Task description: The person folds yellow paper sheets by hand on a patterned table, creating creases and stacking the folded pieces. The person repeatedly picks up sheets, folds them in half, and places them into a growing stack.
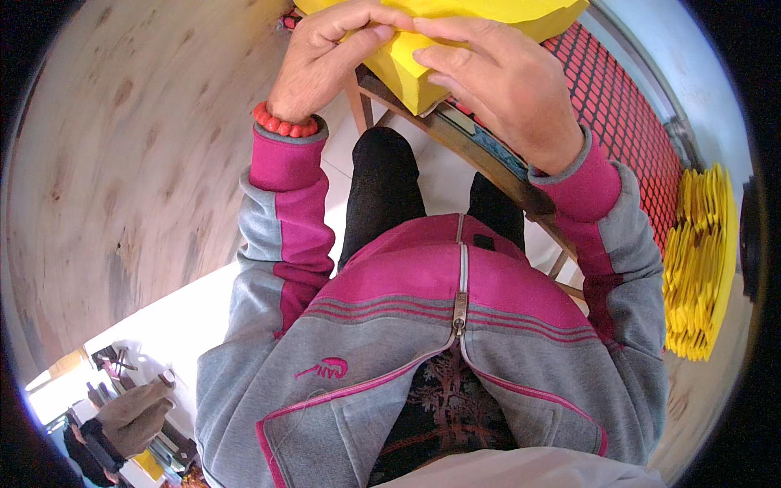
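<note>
A bright yellow sheet (411, 69), paper or thin cloth, lies over the table's near edge at the top of the view, with a folded corner hanging past that edge. My left hand (321, 61) pinches a fold of it between thumb and forefinger; a red bead bracelet circles that wrist. Fingertip to fingertip with it, my right hand (512, 89) grips the same fold from the other side, thumb below and forefinger on top. The sheet's far part runs out of view.
A red and black lattice-patterned cover (606, 89) spreads over the table. At the right stands a stack of folded yellow pieces (700, 268). A large pale wooden panel (138, 163) fills the left side. Bundled brown and dark cloth (134, 415) lies at the lower left.
</note>
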Tool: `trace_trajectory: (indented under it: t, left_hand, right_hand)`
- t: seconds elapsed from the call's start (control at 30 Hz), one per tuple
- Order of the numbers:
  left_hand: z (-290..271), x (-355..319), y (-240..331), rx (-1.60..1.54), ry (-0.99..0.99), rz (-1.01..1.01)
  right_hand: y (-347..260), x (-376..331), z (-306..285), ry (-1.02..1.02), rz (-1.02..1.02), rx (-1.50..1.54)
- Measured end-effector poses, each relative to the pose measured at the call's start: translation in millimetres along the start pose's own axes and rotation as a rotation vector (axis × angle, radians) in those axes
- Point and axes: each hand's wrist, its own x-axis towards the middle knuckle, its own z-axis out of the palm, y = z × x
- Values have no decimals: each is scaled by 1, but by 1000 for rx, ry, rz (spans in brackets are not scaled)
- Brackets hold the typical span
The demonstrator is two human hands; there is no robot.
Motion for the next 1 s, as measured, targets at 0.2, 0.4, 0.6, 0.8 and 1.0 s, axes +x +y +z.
trace_trajectory:
  t: [0.2,0.4,0.6,0.8,1.0]
  left_hand:
    - [-3,1,0,-9,-24,-51]
    - [-6,1,7,-14,-31,-133]
    - [-5,2,2,-64,-54,-64]
    - [-6,1,2,-90,-62,-65]
    - [-12,4,5,-2,-132,-5]
  right_hand:
    - [4,4,8,14,34,78]
    - [4,8,7,12,110,140]
    - [5,14,10,103,177,366]
    - [4,12,8,109,212,446]
    - [5,13,6,67,275,524]
